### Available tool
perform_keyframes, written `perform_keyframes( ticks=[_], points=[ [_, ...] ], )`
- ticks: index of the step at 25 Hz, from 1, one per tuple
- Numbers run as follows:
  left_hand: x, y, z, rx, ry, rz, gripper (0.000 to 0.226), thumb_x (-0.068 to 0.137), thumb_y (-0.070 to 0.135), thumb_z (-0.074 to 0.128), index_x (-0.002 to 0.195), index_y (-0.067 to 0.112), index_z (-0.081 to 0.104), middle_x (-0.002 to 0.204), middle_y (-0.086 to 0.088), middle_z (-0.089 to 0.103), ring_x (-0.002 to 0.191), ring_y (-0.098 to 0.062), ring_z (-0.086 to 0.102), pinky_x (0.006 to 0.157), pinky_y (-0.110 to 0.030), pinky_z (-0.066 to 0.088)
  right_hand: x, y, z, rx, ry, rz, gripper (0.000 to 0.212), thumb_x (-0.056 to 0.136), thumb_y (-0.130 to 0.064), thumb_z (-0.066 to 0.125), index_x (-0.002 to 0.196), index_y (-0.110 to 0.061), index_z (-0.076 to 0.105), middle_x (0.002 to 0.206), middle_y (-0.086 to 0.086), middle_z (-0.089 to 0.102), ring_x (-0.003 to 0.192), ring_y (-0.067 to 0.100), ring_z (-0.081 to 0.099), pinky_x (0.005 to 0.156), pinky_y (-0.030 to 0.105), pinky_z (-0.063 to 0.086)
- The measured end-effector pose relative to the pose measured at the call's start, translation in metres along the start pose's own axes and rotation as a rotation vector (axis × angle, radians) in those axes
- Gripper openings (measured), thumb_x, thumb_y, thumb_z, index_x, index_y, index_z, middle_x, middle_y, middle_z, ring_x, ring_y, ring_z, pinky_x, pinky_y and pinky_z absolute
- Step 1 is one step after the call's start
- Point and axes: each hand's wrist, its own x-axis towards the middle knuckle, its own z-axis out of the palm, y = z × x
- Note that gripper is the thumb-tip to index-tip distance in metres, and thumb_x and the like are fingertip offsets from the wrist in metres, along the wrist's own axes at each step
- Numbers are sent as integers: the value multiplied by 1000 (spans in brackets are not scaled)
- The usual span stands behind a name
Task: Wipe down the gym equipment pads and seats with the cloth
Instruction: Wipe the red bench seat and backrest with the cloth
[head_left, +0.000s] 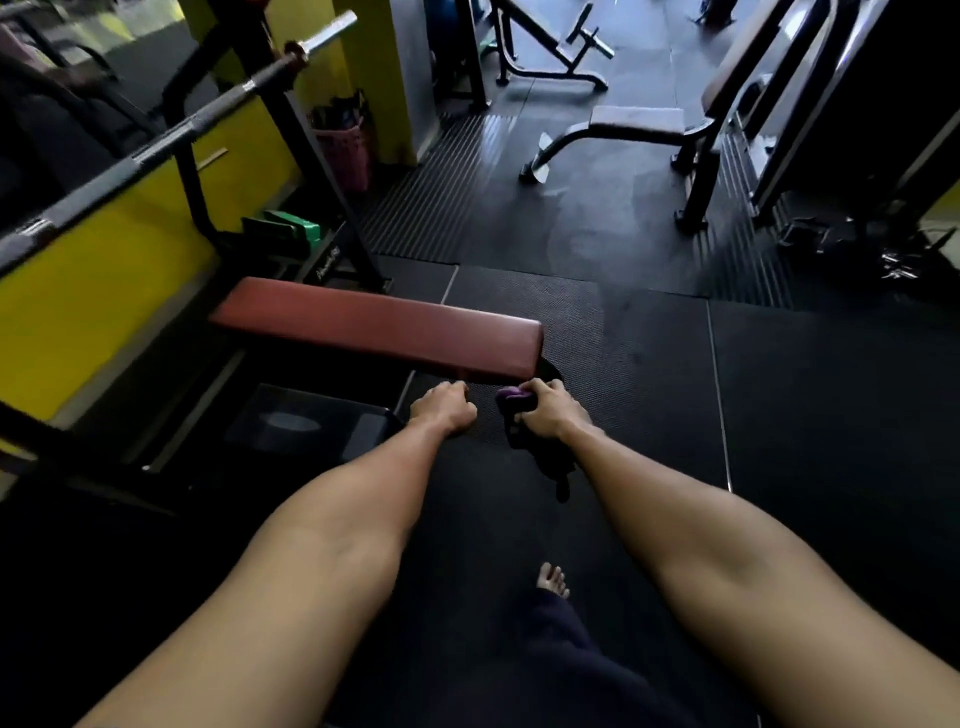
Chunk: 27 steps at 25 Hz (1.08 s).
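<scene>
Red bench pad (374, 325), running from 10 to 4 o'clock. Left hand (444, 408), at 6 o'clock of the pad's near end, fingers curled on nothing. Right hand (550, 413), at its 3 o'clock, fingers curled round the dark cloth (522, 439), which hangs below it
</scene>
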Motion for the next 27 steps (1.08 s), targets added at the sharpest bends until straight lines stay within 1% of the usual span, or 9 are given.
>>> perform_keyframes(
  ticks=[3, 6, 9, 13, 16, 21, 25, 27],
  points=[
    [73, 59, -18, 18, -37, 12, 43, 94, 32, 47, 134, 21, 54, 140, -6, 53, 130, -28, 50, 101, -41, 43, 64, 31, -54, 23, -21, 49, 59, 86, -42, 68, 142, -38, 47, 137, 4, 44, 120, 34, 57, 99, 44, 50],
    [135, 113, -31, -18, -13, 62, 43, 93, 31, 47, 134, 18, 54, 138, -8, 54, 128, -30, 52, 100, -41, 44, 123, 63, -106, 53, 29, 84, 56, 88, -43, 68, 140, -39, 48, 136, 4, 46, 117, 32, 58, 98, 43, 50],
    [195, 164, -27, 56, -80, 86, 44, 91, 31, 46, 133, 19, 54, 138, -7, 55, 127, -29, 54, 100, -41, 45, 177, 96, -150, 94, 48, 126, 55, 88, -43, 67, 140, -37, 49, 136, 4, 45, 119, 33, 58, 99, 44, 49],
    [290, 238, -24, 88, -125, 187, 36, 91, 30, 45, 123, 19, 57, 133, -7, 57, 122, -31, 56, 96, -43, 47, 248, 156, -193, 117, 64, 216, 53, 87, -44, 66, 137, -37, 49, 132, 4, 45, 116, 33, 58, 96, 44, 50],
    [362, 295, -35, 91, -125, 255, 38, 92, 31, 44, 126, 20, 56, 133, -5, 56, 122, -29, 55, 97, -41, 46, 298, 190, -231, 138, 80, 282, 51, 87, -43, 64, 135, -38, 49, 132, 3, 45, 116, 33, 58, 97, 44, 50],
    [460, 390, -59, 138, -176, 338, 39, 94, 32, 42, 128, 19, 54, 131, -6, 56, 118, -27, 55, 93, -42, 46, 372, 240, -302, 204, 133, 369, 50, 86, -43, 64, 134, -40, 49, 133, 3, 46, 118, 33, 58, 97, 42, 49],
    [537, 460, -57, 169, -187, 339, 41, 94, 32, 42, 130, 19, 54, 132, -6, 55, 120, -28, 55, 95, -43, 45, 444, 289, -355, 212, 116, 407, 52, 87, -43, 65, 135, -39, 49, 135, 4, 46, 118, 33, 58, 98, 41, 48],
    [575, 497, -56, 151, -195, 324, 41, 94, 32, 43, 131, 19, 54, 132, -7, 55, 120, -28, 54, 95, -42, 45, 489, 312, -384, 199, 105, 396, 51, 87, -42, 65, 136, -38, 49, 136, 4, 45, 118, 33, 58, 98, 41, 48]
  ],
)
